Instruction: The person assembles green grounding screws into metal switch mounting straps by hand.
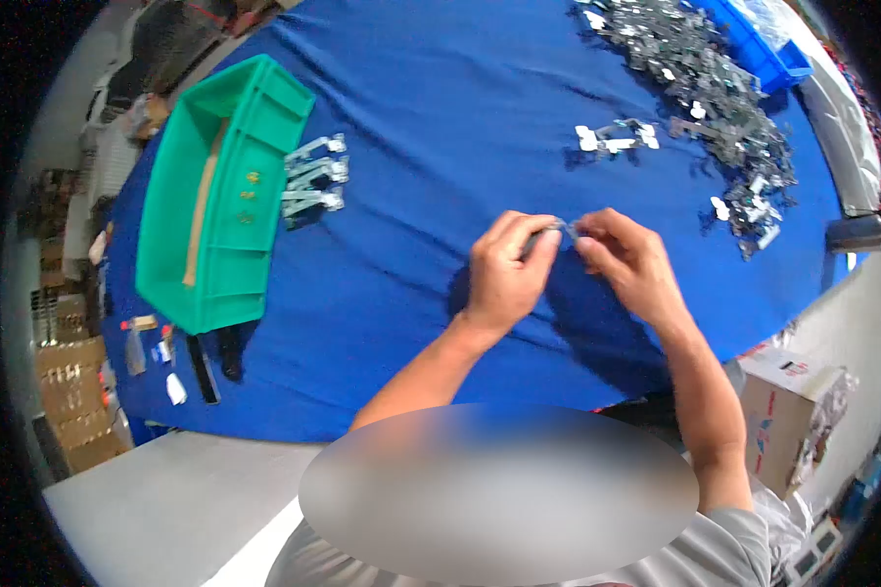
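Above the blue cloth, my left hand (504, 274) is closed in a pinch on a small metal part (569, 229), most of it hidden by the fingers. From the other side my right hand (634, 256) pinches the same part's right end between thumb and forefinger. Beyond the hands lies a small group of silvery metal brackets (617, 143) on the cloth. More such brackets (315, 179) are laid out in a row against the green crate at the left.
A long green crate (282, 108) stands at the left with a brown strip inside. Small loose items and a black phone-like slab (203, 370) lie below it. At the upper right spreads a heap of dark metal parts (715, 98), beside a blue bin (778, 67). A cardboard box (778, 416) stands lower right.
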`<state>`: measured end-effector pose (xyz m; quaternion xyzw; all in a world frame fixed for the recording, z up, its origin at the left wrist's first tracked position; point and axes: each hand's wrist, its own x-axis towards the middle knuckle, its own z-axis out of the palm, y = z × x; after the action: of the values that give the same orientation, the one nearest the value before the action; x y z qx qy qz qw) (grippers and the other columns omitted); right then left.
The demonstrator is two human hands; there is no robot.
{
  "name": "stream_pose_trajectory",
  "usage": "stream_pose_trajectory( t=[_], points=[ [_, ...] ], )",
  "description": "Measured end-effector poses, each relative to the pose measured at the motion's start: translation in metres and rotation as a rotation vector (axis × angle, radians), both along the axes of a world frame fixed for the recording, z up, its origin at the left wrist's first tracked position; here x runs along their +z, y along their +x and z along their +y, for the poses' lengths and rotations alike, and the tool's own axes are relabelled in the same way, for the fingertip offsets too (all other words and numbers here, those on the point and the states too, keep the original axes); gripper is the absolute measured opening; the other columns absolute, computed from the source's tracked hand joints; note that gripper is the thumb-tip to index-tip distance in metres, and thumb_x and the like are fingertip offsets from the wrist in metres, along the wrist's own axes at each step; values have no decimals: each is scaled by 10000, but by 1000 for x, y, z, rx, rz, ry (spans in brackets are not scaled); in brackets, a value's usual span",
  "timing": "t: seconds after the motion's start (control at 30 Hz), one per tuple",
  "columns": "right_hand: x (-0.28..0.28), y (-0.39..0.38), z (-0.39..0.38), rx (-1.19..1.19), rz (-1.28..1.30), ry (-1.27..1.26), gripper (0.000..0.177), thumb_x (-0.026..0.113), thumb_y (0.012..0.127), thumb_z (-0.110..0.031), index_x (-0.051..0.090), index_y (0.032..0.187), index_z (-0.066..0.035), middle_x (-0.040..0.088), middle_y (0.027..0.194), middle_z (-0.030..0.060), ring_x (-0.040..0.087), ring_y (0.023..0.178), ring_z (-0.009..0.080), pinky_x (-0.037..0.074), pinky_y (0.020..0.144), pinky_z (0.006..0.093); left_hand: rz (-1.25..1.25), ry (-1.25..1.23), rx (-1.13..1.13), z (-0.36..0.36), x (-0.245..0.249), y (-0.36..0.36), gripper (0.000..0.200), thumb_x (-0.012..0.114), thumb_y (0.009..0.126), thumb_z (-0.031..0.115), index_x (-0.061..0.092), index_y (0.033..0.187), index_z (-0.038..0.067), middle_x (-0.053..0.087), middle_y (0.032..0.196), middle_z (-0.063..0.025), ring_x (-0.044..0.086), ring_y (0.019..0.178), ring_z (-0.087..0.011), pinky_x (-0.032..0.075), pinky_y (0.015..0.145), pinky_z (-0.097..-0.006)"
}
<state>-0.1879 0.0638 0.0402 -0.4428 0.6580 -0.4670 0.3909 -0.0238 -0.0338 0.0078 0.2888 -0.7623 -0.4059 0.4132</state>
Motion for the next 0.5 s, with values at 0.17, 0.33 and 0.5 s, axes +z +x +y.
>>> stream_pose_trajectory(
  t=[0.17,0.33,0.5],
  points=[
    [0,-1,0,-5,141,-41,132,683,945,-100,646,1020,3,593,806,55,557,711,104,463,623,297,-1,28,-13,4,1,-1,97,713,891,44,727,981,12,709,891,-122,701,788,-232,541,682,-333],
    [11,3,-2,-16,426,-186,100,655,943,-78,600,964,2,607,843,156,578,700,286,475,660,365,-21,54,-12,5,4,-1,90,714,893,39,721,976,5,704,885,-110,681,747,-194,527,641,-305],
    [8,-2,-1,4,329,-170,79,647,935,-64,613,974,-5,612,863,166,608,770,331,489,696,394,7,10,-22,4,4,-3,94,710,891,27,733,977,-3,714,896,-119,692,774,-215,543,702,-307]
  ],
)
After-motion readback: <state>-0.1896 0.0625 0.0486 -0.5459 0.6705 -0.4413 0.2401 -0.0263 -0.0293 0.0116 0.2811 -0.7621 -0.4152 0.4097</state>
